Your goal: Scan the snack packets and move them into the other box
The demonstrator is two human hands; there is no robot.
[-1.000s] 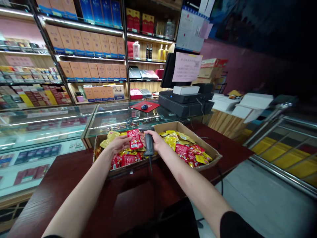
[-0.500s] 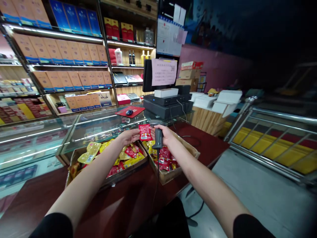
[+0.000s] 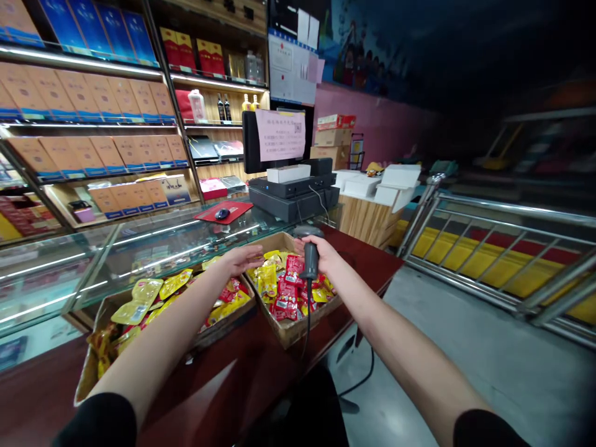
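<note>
My left hand [image 3: 239, 261] is open and empty, palm turned up, just above the far corner of a cardboard box [image 3: 228, 326] of yellow and red snack packets. My right hand [image 3: 325, 256] grips a black corded handheld barcode scanner [image 3: 310, 261], head pointing forward, over a second cardboard box [image 3: 291, 332]. That box is full of red and yellow snack packets [image 3: 285, 298]. The scanner's cord [image 3: 307, 323] hangs down past the box's front wall. The two boxes stand side by side.
Both boxes rest on a dark red wooden counter [image 3: 223, 379] beside a glass display case [image 3: 153, 248]. Behind stand a black point-of-sale terminal [image 3: 293, 198] and a mouse on a red mat [image 3: 222, 213]. Stocked shelves fill the left; a metal railing [image 3: 488, 248] runs along the right.
The red packet held up between my hands is no longer in view there. My left hand has opened and moved left, and the view has swung so everything sits further left.
</note>
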